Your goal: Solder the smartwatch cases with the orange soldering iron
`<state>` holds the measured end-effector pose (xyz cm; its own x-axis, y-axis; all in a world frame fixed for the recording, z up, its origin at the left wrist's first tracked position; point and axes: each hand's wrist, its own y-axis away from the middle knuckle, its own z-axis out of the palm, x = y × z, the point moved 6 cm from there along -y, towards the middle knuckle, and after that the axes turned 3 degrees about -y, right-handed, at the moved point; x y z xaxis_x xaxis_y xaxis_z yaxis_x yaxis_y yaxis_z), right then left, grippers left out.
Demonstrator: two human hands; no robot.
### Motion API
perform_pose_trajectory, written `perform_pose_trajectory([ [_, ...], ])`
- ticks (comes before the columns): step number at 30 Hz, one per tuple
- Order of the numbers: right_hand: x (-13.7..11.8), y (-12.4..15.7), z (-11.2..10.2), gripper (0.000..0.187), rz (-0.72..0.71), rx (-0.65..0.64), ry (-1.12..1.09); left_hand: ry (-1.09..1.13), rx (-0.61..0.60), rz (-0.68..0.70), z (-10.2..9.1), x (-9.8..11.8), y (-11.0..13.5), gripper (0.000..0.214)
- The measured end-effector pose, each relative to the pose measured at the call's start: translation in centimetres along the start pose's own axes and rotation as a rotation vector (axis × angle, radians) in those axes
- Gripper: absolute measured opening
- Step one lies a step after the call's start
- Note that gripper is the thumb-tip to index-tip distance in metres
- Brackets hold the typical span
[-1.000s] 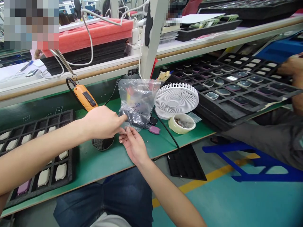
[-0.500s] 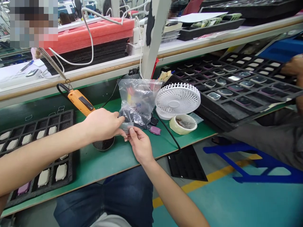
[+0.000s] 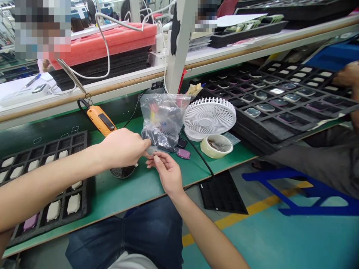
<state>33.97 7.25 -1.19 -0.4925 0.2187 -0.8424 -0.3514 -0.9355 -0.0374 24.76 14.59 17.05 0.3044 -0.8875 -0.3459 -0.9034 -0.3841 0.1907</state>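
Green tabletop [image 3: 146, 190] under a white shelf [image 3: 112, 86], teal floor [image 3: 269, 239] with a yellow stripe [image 3: 246, 213] below, blue stool [image 3: 294, 190] at right. On the tabletop: foam tray [image 3: 84, 160] of white parts at left, orange hand tool [image 3: 101, 120], clear plastic bag [image 3: 164, 119], white desk fan [image 3: 209, 117], tape roll [image 3: 216, 146]. Co-worker's hand [image 3: 347, 74] was at a black tray [image 3: 252, 136], far right. Left hand [image 3: 122, 147] reached across, fingers curled, tips at a small clear piece [image 3: 151, 150] just below the bag. Right hand [image 3: 168, 173] was half open, fingertips beside that piece. Could not tell if either hand gripped it.
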Motion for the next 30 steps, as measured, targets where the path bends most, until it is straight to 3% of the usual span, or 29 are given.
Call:
perform_pose_trajectory([
  [8,-0.9,0.8,0.0,0.038,-0.099,0.077,0.13,-0.005,0.004,-0.008,0.2,0.1,0.2,0.015],
  [18,-0.6,-0.2,-0.5,0.038,-0.103,0.018,0.113,0.012,0.082,-0.029,0.4,0.0,0.5,0.011],
  [30,-2.5,-1.2,-0.5,0.038,-0.143,0.02,0.219,0.019,0.161,-0.007,0.0,0.2,1.2,0.018],
])
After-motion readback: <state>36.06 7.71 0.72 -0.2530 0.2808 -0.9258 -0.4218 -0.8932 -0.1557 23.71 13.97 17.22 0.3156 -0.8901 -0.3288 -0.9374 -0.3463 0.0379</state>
